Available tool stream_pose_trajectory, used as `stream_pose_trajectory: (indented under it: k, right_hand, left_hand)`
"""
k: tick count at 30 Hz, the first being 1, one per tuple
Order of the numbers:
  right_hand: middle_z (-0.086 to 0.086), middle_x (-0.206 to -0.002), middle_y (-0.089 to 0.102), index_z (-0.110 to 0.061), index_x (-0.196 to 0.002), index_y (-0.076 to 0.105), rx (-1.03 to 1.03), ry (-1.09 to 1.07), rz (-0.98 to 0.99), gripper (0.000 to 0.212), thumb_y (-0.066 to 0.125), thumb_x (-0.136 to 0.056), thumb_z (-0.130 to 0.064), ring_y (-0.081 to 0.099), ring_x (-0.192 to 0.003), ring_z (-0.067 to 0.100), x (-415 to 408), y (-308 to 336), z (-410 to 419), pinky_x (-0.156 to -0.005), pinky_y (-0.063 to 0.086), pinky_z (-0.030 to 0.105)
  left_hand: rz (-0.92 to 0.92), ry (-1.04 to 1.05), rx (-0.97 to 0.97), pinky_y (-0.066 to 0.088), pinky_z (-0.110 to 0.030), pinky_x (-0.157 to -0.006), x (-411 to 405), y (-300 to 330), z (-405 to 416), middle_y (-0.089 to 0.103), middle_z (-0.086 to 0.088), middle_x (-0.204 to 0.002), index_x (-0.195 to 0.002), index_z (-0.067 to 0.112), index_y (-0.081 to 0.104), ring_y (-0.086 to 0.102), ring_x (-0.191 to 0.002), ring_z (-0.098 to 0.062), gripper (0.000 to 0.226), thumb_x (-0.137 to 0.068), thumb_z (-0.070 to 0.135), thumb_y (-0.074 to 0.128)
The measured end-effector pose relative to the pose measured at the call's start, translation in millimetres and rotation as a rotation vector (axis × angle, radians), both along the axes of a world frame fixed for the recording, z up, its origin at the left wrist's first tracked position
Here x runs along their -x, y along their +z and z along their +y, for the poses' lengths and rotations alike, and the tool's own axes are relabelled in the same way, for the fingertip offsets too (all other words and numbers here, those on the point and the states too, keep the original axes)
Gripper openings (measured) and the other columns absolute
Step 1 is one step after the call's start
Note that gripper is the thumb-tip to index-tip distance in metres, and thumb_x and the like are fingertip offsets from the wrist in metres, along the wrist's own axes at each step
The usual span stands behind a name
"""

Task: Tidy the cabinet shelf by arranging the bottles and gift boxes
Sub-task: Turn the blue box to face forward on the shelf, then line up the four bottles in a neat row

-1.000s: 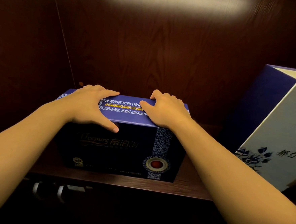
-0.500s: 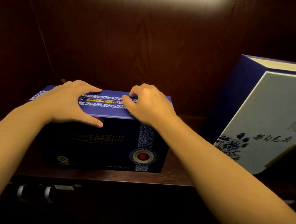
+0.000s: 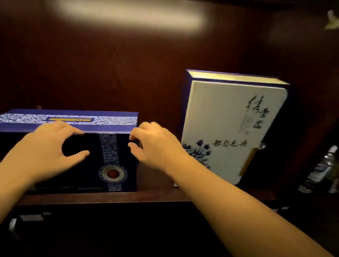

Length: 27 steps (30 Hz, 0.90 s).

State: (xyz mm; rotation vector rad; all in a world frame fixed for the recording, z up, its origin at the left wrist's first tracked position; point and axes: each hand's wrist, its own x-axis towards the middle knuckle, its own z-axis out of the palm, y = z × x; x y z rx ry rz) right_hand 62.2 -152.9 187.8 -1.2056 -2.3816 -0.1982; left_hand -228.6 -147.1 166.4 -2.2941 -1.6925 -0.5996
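Sitting on the dark brown wooden shelf (image 3: 156,195) at the left is a long dark blue gift box with a blue-and-white flower band and a red round dot on its front (image 3: 110,164). Its lighter blue top has a patterned strip and a small yellow label. It lies flat, with its long front side close to the shelf's front edge.

The left hand (image 3: 46,150) is in front of this box. The fingers reach the top front edge and the thumb points across the dark front. The hand is spread wide and holds nothing; I cannot tell if it presses on the box or just floats in front.

The right hand (image 3: 155,145) is at the box's right top corner. Its fingers are curled, with the tips at the corner edge. It looks loose, not wrapped around the box, and I cannot tell if it touches.

Just to the right stands a tall white gift box with a dark blue spine, black brush writing and a blue flower drawing (image 3: 228,132). It stands upright, near the blue box but apart from it.

At the far right, in the dark, are some clear bottles (image 3: 320,169). They are blurry.
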Motion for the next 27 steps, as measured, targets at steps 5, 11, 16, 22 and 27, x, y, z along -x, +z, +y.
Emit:
stream_pose_trajectory:
  k: [5,11,16,22,27]
  right_hand:
    - [0.001,-0.094,0.06,-0.019,-0.105,0.061,0.075,-0.115,-0.014,0.022,0.052,-0.097,-0.038,0.054,-0.088,0.022,-112.6,3.1,-64.5,-0.072,0.053,0.042]
    - [0.001,-0.098,0.062,-0.022,-0.106,0.061,0.066,-0.293,-0.014,0.024,0.052,-0.096,-0.042,0.055,-0.092,0.023,-250.4,-2.0,-147.8,-0.071,0.047,0.038]
    - [-0.003,-0.097,0.06,-0.023,-0.104,0.06,0.061,-0.441,-0.005,0.022,0.052,-0.097,-0.042,0.055,-0.09,0.018,-347.2,-6.5,-208.7,-0.069,0.046,0.035]
    - [-0.004,-0.097,0.061,-0.024,-0.105,0.062,0.031,-0.56,0.013,0.021,0.055,-0.095,-0.041,0.058,-0.087,0.016,-428.6,-6.0,-247.8,-0.067,0.05,0.034]
    - [-0.003,-0.093,0.058,-0.022,-0.1,0.061,0.022,-0.637,0.016,0.018,0.056,-0.094,-0.038,0.057,-0.082,0.018,-482.5,-7.7,-252.5,-0.065,0.05,0.035]
  left_hand:
    - [0.039,-0.108,0.034,0.054,-0.039,-0.079,-139.2,14.8,-55.9,0.062,0.017,-0.104,-0.109,0.04,0.062,0.059,-0.1,-0.013,0.039,-0.079,0.066,0.062]
    - [0.05,-0.276,0.018,0.055,-0.037,-0.076,-316.1,16.6,-112.9,0.062,0.015,-0.097,-0.106,0.037,0.065,0.061,-0.095,-0.013,0.033,-0.083,0.061,0.062]
    - [0.103,-0.386,0.038,0.051,-0.03,-0.069,-442.8,14.4,-147.6,0.06,0.016,-0.103,-0.109,0.039,0.061,0.06,-0.095,-0.009,0.029,-0.088,0.058,0.057]
    - [0.122,-0.507,0.02,0.054,-0.035,-0.074,-548.3,20.0,-173.5,0.061,0.012,-0.105,-0.11,0.034,0.062,0.059,-0.098,-0.013,0.028,-0.089,0.051,0.056]
    - [0.085,-0.578,0.024,0.054,-0.036,-0.073,-610.2,20.1,-168.0,0.06,0.01,-0.104,-0.108,0.03,0.062,0.058,-0.097,-0.013,0.023,-0.091,0.044,0.055]
